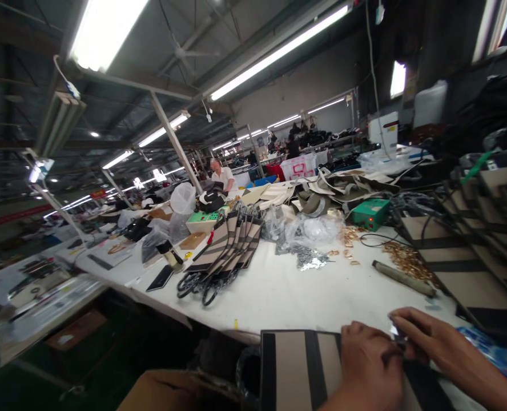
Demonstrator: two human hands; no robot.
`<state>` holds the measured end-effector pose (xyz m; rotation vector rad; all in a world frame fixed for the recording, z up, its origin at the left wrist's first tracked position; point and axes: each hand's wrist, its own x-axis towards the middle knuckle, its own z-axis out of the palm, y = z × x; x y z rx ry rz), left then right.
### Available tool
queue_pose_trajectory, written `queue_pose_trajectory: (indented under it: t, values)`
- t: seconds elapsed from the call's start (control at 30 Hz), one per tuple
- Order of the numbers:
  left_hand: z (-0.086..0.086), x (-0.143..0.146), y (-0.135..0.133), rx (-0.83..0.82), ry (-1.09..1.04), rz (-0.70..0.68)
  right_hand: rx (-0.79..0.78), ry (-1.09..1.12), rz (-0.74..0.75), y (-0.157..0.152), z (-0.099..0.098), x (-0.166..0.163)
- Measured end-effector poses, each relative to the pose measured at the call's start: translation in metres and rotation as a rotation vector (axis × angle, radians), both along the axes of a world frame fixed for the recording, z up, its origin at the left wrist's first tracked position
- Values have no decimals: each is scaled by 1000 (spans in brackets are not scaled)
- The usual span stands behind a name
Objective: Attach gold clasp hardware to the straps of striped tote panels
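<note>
At the table's near edge lies a beige panel with black stripes [294, 365], apparently a bag piece. My left hand [367, 365] bends over its right part, with the fingers curled round the upper edge and a dark strip at the thumb. Close beside it, my right hand [429, 339] is closed, thumb and fingers together round a small shiny metal piece [394, 331]. That piece sits where the two hands meet; its exact shape is too small to tell. My fingers partly hide the panel's right side.
Similar striped pieces form a fanned stack [230, 242] and a pile [463, 274] at right. Silver metal bits [311, 260], gold fittings [407, 262], a round olive bar [403, 278], a green box [370, 212] and a phone [160, 278] lie around. Beyond the table, a person [222, 175].
</note>
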<state>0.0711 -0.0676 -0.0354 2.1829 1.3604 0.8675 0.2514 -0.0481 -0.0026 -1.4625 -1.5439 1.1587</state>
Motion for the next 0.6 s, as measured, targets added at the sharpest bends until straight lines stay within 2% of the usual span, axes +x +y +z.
queue_pose_trajectory:
  t: [0.07,0.2,0.27,0.43,0.6]
  values:
    - [10,0,-3,2,27,-10,-15,-25,-27,-26,1,7]
    - [25,2,-2,21,72,-43,-13,-93,-41,-61,19,15]
    - [24,4,4,21,84,-54,-51,-88,-51,-66,22,18]
    - [19,5,6,42,85,-59,-83,-78,-62,-72,15,26]
    - [20,5,5,52,107,-67,-83,-126,39,-73,15,25]
